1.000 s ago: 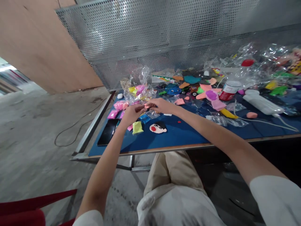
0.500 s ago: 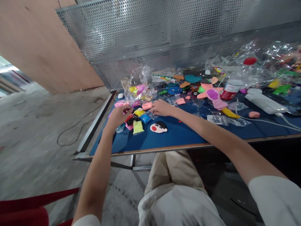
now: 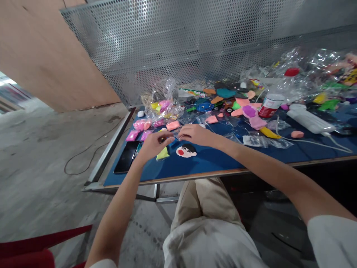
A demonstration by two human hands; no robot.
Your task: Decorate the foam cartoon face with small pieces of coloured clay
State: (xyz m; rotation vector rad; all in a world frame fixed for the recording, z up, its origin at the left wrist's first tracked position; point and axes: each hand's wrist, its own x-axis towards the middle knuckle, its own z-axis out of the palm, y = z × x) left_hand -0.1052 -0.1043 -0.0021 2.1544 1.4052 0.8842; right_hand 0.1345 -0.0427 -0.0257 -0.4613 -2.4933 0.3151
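My left hand point(image 3: 156, 146) is over the pile of small coloured clay packets, thumb and fingers pinched together; what lies between them is too small to make out. Close by on the right, my right hand point(image 3: 197, 134) has its fingers bent and pressed together, and their tips are beside a bit of clear plastic. A pale yellow-green packet point(image 3: 163, 153) lies below my left hand. In front of my right hand is a flat clay face point(image 3: 186, 150) with black hair and a red cheek. Behind both hands sits a salmon-pink clay piece point(image 3: 173, 125).
A black phone point(image 3: 125, 158) and pink packets point(image 3: 132, 135) lie on the left of the blue table point(image 3: 178, 169). Crumpled clear bags, clay shapes, a red-and-white jar point(image 3: 270, 106) and a white corded device point(image 3: 311, 120) fill the back and right. A perforated metal panel point(image 3: 178, 44) stands behind.
My left hand has moved right, close to my right hand, uncovering the phone and pink packets and covering the darker packets. My right hand has shifted slightly right, and the view has shifted a little.
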